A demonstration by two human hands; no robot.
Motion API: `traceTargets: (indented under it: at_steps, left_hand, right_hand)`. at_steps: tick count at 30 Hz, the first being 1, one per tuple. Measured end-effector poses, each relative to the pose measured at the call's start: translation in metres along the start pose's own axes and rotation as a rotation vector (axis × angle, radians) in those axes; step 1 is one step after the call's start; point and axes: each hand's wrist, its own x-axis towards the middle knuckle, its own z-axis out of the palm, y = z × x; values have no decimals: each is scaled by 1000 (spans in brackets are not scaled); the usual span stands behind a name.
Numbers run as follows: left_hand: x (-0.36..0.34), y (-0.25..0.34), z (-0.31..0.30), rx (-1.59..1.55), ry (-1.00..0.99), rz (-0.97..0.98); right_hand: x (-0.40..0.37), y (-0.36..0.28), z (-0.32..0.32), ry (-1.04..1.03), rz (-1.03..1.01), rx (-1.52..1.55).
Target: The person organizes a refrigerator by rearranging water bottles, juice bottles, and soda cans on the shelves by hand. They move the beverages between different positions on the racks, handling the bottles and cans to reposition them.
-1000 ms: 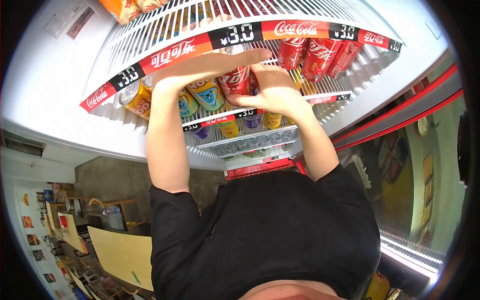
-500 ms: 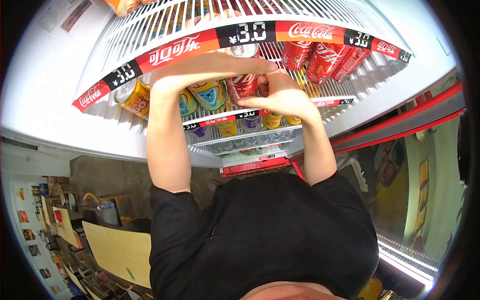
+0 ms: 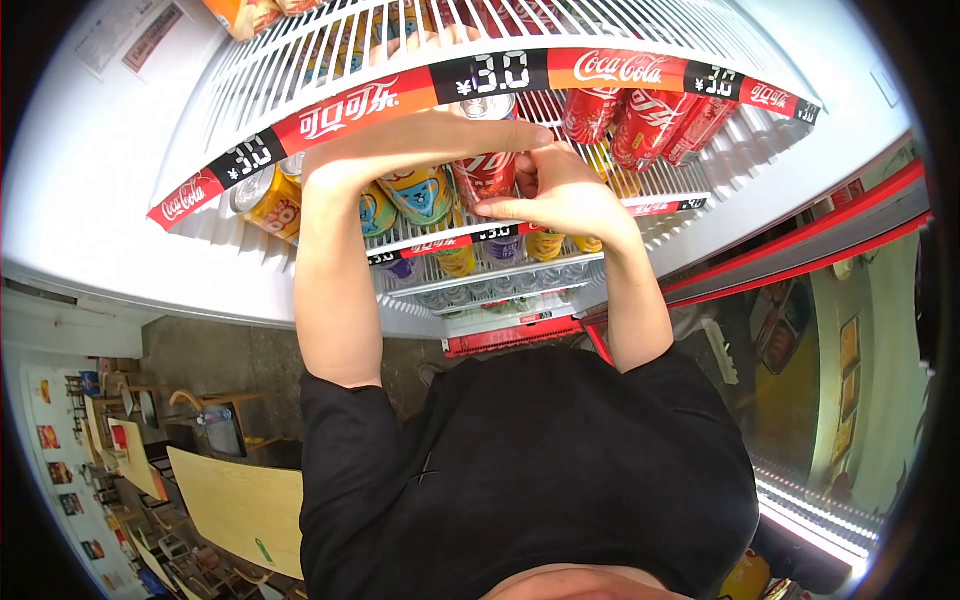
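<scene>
A red Coca-Cola can (image 3: 488, 178) stands at the front of a wire shelf inside a drinks fridge. My left hand (image 3: 425, 138) reaches round it from the left, its thumb laid across the front. Its fingers show only in part through the wires above, behind the price strip. My right hand (image 3: 568, 190) grips the can from the right, thumb on the lower front and other fingers curled at its side. The tip of my left thumb meets my right hand. Left of the can are a yellow can with a blue cartoon (image 3: 420, 195) and an orange-yellow can (image 3: 268, 205).
The upper shelf's price strip (image 3: 360, 105) crosses just above my hands. Several red Coca-Cola cans (image 3: 650, 125) stand to the right. A lower shelf holds yellow bottles (image 3: 456, 262) and others. The red-edged fridge door (image 3: 800, 245) hangs to the right; wooden tables (image 3: 235, 505) are at lower left.
</scene>
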Motion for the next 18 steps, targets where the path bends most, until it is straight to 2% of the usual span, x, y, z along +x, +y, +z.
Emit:
traceTargets:
  at_steps: [18]
  left_hand:
    - [9, 11, 1, -165, -181, -9]
  right_hand:
    - [0, -2, 0, -1, 12, -24]
